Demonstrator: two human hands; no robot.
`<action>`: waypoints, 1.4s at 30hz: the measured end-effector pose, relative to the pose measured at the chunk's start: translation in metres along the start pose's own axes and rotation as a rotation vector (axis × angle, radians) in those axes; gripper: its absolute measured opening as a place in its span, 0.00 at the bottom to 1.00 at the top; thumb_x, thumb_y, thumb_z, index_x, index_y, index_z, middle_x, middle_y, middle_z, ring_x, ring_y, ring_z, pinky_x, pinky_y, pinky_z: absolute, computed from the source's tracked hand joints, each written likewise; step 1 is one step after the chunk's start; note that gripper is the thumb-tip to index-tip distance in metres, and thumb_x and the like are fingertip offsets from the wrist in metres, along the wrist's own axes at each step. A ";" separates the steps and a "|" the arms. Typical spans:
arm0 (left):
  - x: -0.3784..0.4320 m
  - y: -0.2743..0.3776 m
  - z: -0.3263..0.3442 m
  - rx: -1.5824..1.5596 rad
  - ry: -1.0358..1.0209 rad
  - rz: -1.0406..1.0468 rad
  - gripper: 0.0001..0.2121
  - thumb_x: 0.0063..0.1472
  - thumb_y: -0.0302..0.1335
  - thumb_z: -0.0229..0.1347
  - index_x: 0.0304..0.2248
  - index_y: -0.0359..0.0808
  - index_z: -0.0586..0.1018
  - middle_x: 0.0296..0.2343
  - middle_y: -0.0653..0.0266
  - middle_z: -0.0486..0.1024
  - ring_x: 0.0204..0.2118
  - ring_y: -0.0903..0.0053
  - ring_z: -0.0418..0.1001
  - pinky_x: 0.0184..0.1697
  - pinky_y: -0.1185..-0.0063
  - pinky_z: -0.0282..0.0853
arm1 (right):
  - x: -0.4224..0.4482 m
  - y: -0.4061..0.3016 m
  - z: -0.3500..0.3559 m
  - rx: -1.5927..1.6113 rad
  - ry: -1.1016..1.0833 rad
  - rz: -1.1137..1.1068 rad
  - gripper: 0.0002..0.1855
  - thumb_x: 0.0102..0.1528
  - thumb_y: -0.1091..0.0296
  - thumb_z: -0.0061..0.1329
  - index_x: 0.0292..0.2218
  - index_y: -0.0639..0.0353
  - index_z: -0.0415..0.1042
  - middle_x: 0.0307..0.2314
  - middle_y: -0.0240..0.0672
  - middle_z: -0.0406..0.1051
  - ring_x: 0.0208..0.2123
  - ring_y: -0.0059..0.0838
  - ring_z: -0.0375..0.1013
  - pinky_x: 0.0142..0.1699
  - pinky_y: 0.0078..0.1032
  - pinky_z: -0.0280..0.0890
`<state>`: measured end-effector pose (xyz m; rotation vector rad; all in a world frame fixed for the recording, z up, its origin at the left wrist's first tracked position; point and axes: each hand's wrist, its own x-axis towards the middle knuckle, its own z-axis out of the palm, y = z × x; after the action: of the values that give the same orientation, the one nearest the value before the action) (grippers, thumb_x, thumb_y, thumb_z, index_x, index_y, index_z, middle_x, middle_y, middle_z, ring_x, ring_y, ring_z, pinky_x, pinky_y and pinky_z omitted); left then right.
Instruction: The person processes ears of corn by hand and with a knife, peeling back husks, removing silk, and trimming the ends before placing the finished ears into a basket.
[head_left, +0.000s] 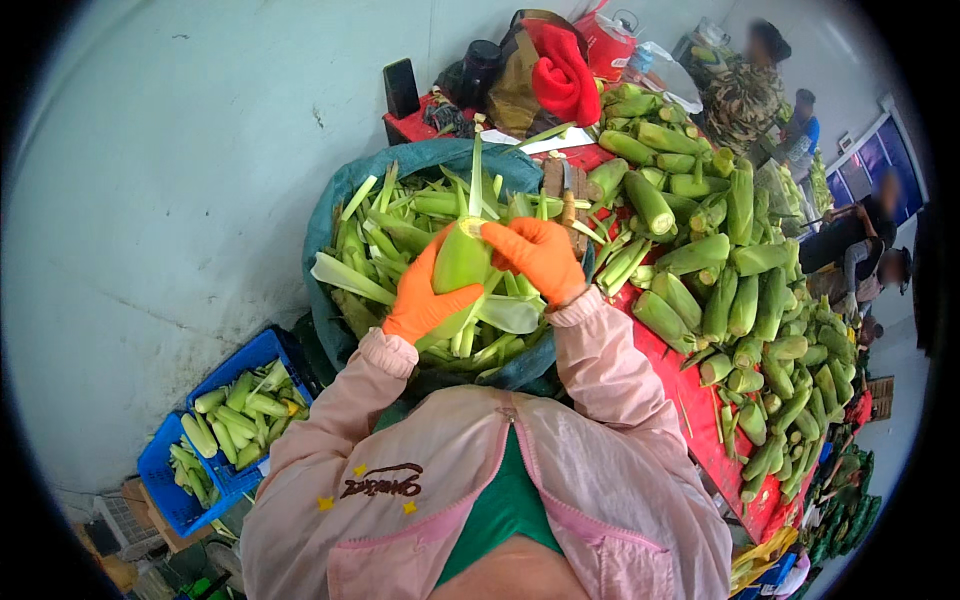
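My left hand (429, 291), in an orange glove, grips a green ear of corn (459, 262) with its cut stalk end facing up and away from me. The gloved fingers of my right hand (541, 253) pinch at the husk beside that cut end. A pale husk leaf (477, 180) sticks up behind the ear. Both hands are above a large teal woven sack (324, 247) full of stripped husk leaves (375, 225). A knife with a wooden handle (568, 206) lies on a brick (553, 180) just beyond my right hand.
A red-covered table (660, 360) on the right bears a long heap of unhusked corn (742, 292). Blue crates (196, 517) with trimmed corn (244, 420) stand at lower left. Bags, a red cloth (566, 75) and a dark phone-like slab (401, 88) sit at the far end. Several people work at right.
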<state>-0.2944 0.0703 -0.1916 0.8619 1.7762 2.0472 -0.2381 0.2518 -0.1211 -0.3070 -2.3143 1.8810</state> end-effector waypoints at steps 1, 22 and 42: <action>0.001 0.003 0.003 0.058 -0.003 0.027 0.39 0.47 0.27 0.65 0.58 0.35 0.59 0.50 0.64 0.67 0.51 0.78 0.65 0.53 0.77 0.61 | 0.000 0.001 0.003 -0.037 0.003 -0.016 0.24 0.52 0.48 0.55 0.22 0.65 0.73 0.16 0.31 0.70 0.20 0.17 0.66 0.26 0.19 0.61; 0.022 -0.011 -0.025 -0.692 0.422 -0.098 0.32 0.60 0.51 0.49 0.52 0.32 0.64 0.44 0.51 0.72 0.43 0.66 0.72 0.47 0.70 0.69 | -0.036 0.062 -0.046 0.559 0.567 -0.200 0.14 0.58 0.67 0.42 0.31 0.70 0.73 0.26 0.39 0.74 0.24 0.23 0.71 0.31 0.18 0.65; 0.051 0.044 0.028 -0.207 0.027 0.084 0.33 0.56 0.42 0.57 0.55 0.32 0.62 0.45 0.56 0.72 0.46 0.71 0.70 0.49 0.77 0.65 | -0.009 0.030 0.016 0.280 -0.012 -0.083 0.51 0.40 0.56 0.66 0.59 0.61 0.54 0.46 0.41 0.69 0.47 0.25 0.68 0.51 0.24 0.62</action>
<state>-0.3101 0.1139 -0.1349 0.8633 1.5295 2.2575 -0.2315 0.2408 -0.1533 -0.1628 -2.0003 2.1323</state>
